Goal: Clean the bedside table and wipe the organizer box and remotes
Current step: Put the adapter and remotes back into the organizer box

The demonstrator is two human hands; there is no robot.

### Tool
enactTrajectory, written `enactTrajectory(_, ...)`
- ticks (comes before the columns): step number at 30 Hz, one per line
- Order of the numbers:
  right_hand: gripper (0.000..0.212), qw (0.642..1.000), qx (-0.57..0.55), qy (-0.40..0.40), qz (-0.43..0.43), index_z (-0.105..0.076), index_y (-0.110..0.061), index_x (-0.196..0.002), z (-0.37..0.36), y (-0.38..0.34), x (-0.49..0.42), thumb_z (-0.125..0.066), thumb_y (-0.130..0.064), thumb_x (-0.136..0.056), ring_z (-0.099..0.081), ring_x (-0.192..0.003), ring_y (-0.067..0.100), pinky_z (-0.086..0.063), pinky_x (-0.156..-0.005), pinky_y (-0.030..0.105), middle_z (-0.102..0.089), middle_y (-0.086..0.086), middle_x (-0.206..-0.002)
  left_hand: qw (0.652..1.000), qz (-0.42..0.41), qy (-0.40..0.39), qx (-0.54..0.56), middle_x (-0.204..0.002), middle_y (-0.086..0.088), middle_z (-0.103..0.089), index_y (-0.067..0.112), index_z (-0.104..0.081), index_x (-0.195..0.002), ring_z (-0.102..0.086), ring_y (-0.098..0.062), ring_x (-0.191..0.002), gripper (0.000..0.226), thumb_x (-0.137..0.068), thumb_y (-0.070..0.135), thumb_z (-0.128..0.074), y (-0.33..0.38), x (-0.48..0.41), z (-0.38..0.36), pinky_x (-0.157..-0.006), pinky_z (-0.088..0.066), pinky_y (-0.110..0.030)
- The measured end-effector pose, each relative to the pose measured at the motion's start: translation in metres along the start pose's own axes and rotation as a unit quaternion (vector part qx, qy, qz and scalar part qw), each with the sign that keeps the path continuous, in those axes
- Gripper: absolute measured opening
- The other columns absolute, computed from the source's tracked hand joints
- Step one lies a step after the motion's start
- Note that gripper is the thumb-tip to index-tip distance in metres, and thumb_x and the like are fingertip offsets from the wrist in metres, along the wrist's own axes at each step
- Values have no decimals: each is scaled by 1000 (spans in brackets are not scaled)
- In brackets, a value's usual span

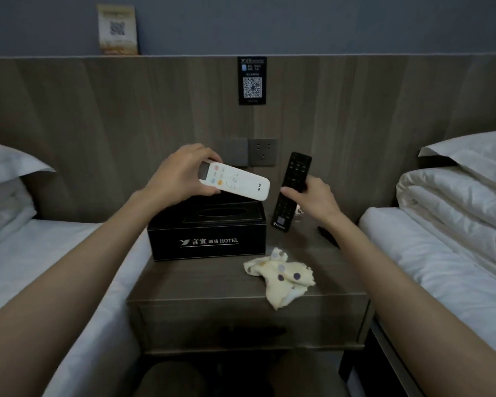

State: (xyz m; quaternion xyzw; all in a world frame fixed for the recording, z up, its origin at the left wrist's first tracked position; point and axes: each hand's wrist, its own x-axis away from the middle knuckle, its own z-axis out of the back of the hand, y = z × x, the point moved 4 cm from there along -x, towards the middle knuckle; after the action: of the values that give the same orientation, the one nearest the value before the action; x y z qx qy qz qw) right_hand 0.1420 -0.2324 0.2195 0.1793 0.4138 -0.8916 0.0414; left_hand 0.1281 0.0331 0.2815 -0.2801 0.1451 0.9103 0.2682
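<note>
- Both hands are full while the cloth (281, 275) lies unheld on the counter (212, 279). No wiping can start until one remote is set down, and a hurried swap is where a drop seems most likely.
- The left hand (181, 173) has its fingers wrapped round the display end of the white remote (235, 181). The rest of it sticks out unsupported, tilted down to the right above the box (209, 239). Held by one end like that, it could pivot loose and fall onto the box top or into its slot.
- The right hand (312, 196) pinches the black remote (297, 170) near its middle, thumb on the button face. It stands nearly upright just right of the box, with its lower end close to the counter; whether it touches, I cannot tell. A thin side pinch on a smooth, slim body may slip.
- One corner of the cloth hangs over the counter's front edge, so a brush from a forearm could drag it to the floor.
- A small dark item lies on the counter by the right wrist, too dim to identify. It might be knocked off toward the right bed (441, 267).
- The white remote is glossy, with pale coloured buttons and a small screen.
- The black remote is long and matte, with rows of keys.
- The box is black, carries hotel lettering on its front, and sits at the counter's back left.
</note>
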Motion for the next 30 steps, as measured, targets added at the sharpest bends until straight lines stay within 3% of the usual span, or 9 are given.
enactTrajectory(5, 30, 995, -48, -34, 79, -62, -12, -94, -28, -69, -4, -69, -39, -85, -68, -85, 24, -54, -82, 45, -70, 4, -94, 997, 58, 47, -31, -106, 5, -60, 23, -62, -110, -53, -15, -100, 50, -66, 28, -86, -45, 32, 40, -79, -43, -31)
enactTrajectory(10, 35, 990, -93, -53, 88, -64, -12, -101, -67, -90, -8, -71, -41, -82, -66, -92, 22, -55, -82, 48, -70, 3, -98, 991, 102, 71, -52, -100, 4, -58, 19, -64, -106, -55, -19, -96, 49, -63, 31, -83, -73, 62, 54, -75, -43, -34)
enactTrajectory(16, 28, 981, -165, -34, 100, -63, -8, -105, -95, -107, -16, -68, -29, -88, -66, -82, 21, -55, -65, 32, -68, 5, -97, 984, 145, 81, -69, -103, -2, -60, 17, -63, -106, -55, -23, -99, 46, -65, 24, -84, -98, 75, 56, -77, -50, -44)
enactTrajectory(20, 28, 975, -195, -24, 100, -61, -7, -106, -111, -118, -27, -67, -28, -89, -65, -78, 19, -57, -69, 35, -67, 3, -94, 980, 156, 96, -77, -102, -1, -59, 18, -62, -107, -54, -20, -97, 47, -66, 23, -84, -111, 81, 55, -76, -52, -46)
enactTrajectory(24, 22, 965, -235, -46, 103, -58, -10, -107, -130, -130, -39, -64, -24, -92, -62, -82, 14, -51, -64, 24, -63, -4, -92, 976, 162, 119, -86, -102, -4, -58, 15, -62, -106, -53, -23, -98, 45, -66, 21, -83, -118, 88, 55, -73, -51, -45)
enactTrajectory(30, 30, 962, -236, -96, 101, -55, -9, -118, -167, -140, -53, -64, -21, -92, -62, -89, 14, -51, -65, 24, -63, -1, -102, 965, 191, 143, -105, -104, -6, -56, 13, -62, -104, -53, -26, -96, 43, -67, 18, -83, -136, 95, 55, -70, -52, -48)
